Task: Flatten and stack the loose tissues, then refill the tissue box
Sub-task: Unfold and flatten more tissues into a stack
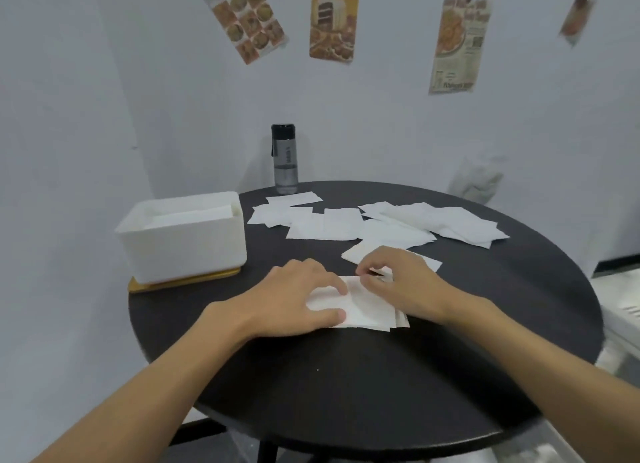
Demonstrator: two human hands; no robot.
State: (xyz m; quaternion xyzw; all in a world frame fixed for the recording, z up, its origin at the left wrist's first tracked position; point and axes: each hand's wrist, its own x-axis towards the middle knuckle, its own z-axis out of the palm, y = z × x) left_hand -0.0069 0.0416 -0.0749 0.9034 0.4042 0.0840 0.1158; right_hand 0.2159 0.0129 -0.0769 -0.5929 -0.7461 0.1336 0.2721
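Note:
A small stack of white tissues (369, 308) lies near the middle of the round black table (346, 376). My left hand (294, 296) lies flat on the stack's left side, fingers straight. My right hand (398, 279) pinches the top tissue's far edge between thumb and forefinger. Several loose tissues (381, 223) are scattered across the far half of the table. The white tissue box (183, 241) stands open-topped at the left on a wooden lid (187, 282), with tissues inside.
A dark water bottle (284, 158) stands at the table's far edge by the wall. Posters hang on the wall. A white chair (620, 310) is at the right. A crumpled plastic bag (476, 178) sits behind the table.

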